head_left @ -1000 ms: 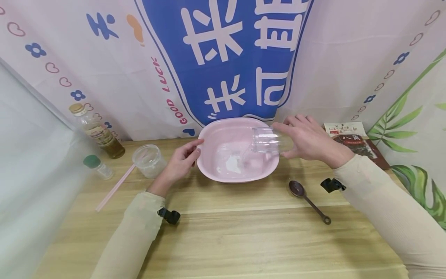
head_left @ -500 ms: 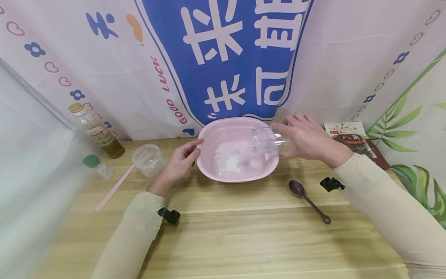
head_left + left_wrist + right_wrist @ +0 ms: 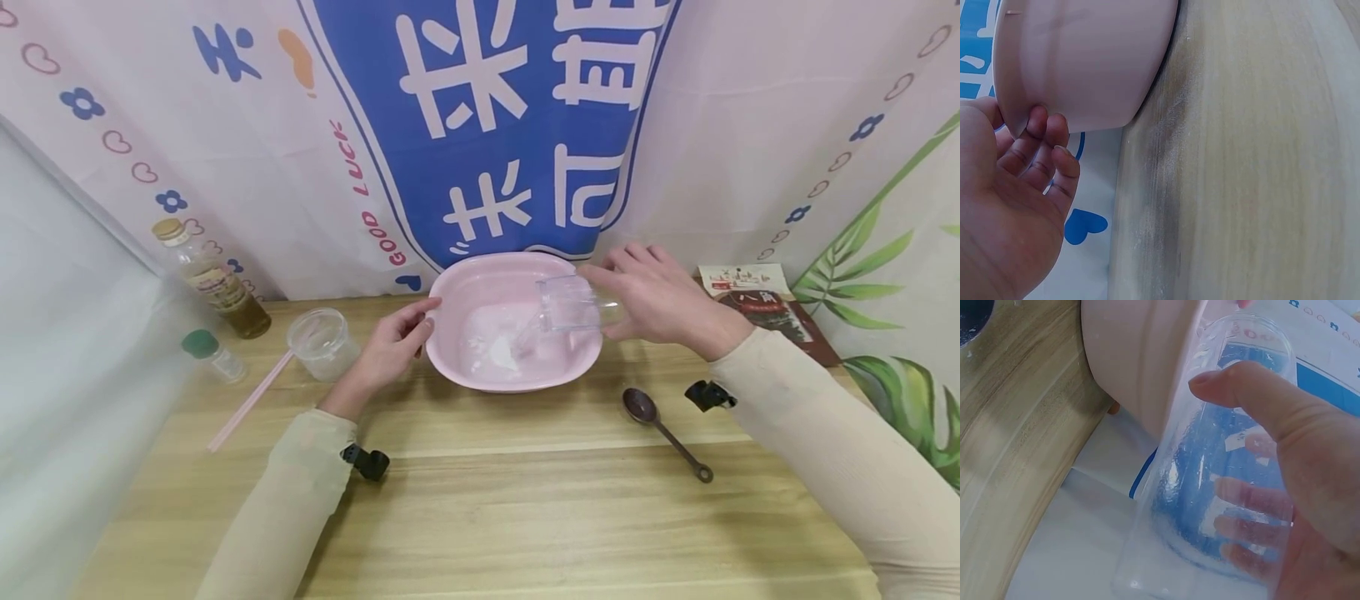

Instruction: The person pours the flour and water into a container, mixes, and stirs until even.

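Observation:
A pink basin (image 3: 450,292) stands at the back of the wooden table, with a small heap of white powder (image 3: 501,352) on its bottom. My right hand (image 3: 660,300) grips a clear plastic cup (image 3: 566,304), tipped on its side with its mouth down over the basin's right rim. In the right wrist view my thumb and fingers wrap the cup (image 3: 1222,456) beside the basin wall (image 3: 1141,356). My left hand (image 3: 390,346) holds the basin's left edge; its curled fingertips (image 3: 1047,125) press the outer wall (image 3: 1079,56).
At the left stand an oil bottle (image 3: 213,279), a small green-capped bottle (image 3: 210,354), a clear plastic container (image 3: 322,342) and a pink straw (image 3: 251,400). A brown spoon (image 3: 663,429) lies right of the basin, a spice packet (image 3: 765,304) behind it. Printed cloth hangs close behind.
The cup has tipped further, its mouth dipping lower and a little left into the basin. My left hand has stayed on the rim.

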Motion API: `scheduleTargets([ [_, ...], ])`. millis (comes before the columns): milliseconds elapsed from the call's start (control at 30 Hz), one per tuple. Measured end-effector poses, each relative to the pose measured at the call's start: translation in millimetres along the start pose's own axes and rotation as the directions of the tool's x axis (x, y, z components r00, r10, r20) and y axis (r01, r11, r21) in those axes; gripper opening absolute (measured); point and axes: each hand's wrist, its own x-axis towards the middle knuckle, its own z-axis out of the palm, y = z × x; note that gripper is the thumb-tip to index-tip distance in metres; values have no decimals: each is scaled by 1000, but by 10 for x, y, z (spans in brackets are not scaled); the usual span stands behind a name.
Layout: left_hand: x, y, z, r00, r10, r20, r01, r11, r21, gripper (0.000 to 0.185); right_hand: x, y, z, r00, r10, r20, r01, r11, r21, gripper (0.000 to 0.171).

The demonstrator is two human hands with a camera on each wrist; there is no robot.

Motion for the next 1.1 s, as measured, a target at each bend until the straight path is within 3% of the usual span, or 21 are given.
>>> scheduleTargets([
  [300, 20, -1, 14, 1000, -5, 7, 5, 1000, 13, 43, 96, -96, 3, 998, -21, 57, 26, 994, -102, 91],
  [567, 25, 4, 15, 1000, 3, 4, -3, 1000, 6, 43, 135, -172, 39, 995, -95, 7, 94, 968, -232, 90],
  [700, 20, 8, 11, 1000, 3, 3, -3, 1000, 4, 44, 151, -219, 57, 985, -168, -48, 146, 941, -307, 86],
  [900, 17, -10, 6, 1000, 2, 2, -2, 1000, 6, 43, 169, -282, 76, 945, -292, -150, 205, 882, -424, 64],
  [1100, 11, -17, -1, 1000, 7, 3, -7, 1000, 5, 44, 182, -311, 85, 926, -341, -165, 212, 827, -522, 71],
])
